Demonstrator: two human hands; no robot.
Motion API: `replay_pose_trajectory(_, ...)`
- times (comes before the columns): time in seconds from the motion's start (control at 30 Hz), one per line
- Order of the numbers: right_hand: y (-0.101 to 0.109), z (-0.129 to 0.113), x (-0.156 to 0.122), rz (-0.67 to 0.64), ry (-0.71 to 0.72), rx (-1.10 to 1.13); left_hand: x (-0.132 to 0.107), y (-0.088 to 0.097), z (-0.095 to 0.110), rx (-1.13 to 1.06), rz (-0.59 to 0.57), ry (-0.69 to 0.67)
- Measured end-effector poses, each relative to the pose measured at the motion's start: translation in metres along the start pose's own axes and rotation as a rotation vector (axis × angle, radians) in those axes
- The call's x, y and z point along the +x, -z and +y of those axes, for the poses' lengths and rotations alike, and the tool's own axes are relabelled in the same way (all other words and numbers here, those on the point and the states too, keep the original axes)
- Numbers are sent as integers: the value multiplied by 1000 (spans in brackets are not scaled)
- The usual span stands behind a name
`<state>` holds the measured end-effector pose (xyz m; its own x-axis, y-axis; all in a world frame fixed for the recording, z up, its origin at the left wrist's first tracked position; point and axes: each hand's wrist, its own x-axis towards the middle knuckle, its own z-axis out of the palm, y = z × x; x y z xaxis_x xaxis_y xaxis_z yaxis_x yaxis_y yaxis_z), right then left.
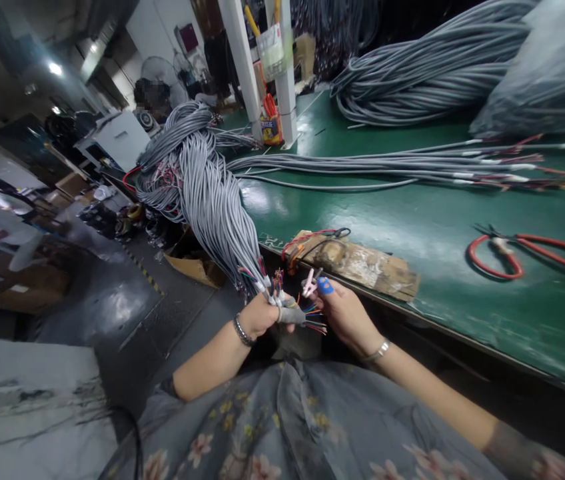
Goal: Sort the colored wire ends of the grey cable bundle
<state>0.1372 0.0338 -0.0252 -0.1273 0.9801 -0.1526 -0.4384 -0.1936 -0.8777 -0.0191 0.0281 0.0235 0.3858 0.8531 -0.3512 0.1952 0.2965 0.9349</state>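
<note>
My left hand (pixel 258 316) is closed around the stripped end of a grey cable (pixel 292 315). Thin coloured wires (pixel 316 320) fan out of that end toward my right hand. Close above the left fist, more cable ends with white bands (pixel 273 293) stick up from the hanging grey bundle (pixel 222 200). My right hand (pixel 350 319), with blue wrapping (pixel 325 286) on a fingertip, pinches a small pale pink clip-like piece (pixel 309 284). It is held just above the wires, and its exact kind is too small to make out.
A worn wooden block (pixel 362 267) with red and black leads lies along the edge of the green bench (pixel 442 230). Red-handled cutters (pixel 502 248) rest on the right. Behind are loose grey cables (pixel 362 167), a large coil (pixel 427 73) and a white post (pixel 245 67).
</note>
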Motion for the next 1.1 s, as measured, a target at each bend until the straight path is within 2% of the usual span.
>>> replay_pose_trajectory(0.07,-2,1,-1,94,91,-72,4,0,2,-28,-18,25)
replay_pose_trajectory(0.13,-4,2,0,88,104,-48,8,0,3,-46,-28,46)
replay_pose_trajectory(0.27,-5,4,5,-45,-96,213,13,-2,3,-39,-32,58)
replay_pose_trajectory(0.33,-6,5,7,-52,-170,311,14,-3,3,-39,-28,71)
replay_pose_trajectory(0.6,-6,7,7,-26,-228,392,15,-3,-2,28,-17,79)
replay_pose_trajectory(0.73,-4,4,3,-90,-258,376,8,-3,-1,8,-2,56)
replay_pose_trajectory(0.87,-4,-1,-1,-136,-288,409,-7,-5,-10,29,75,-74)
replay_pose_trajectory(0.97,-5,-3,-1,-103,-264,408,-15,-9,-21,58,170,-168)
replay_pose_trajectory(1.1,-5,-1,1,-58,-213,349,-15,-14,-28,30,261,-209)
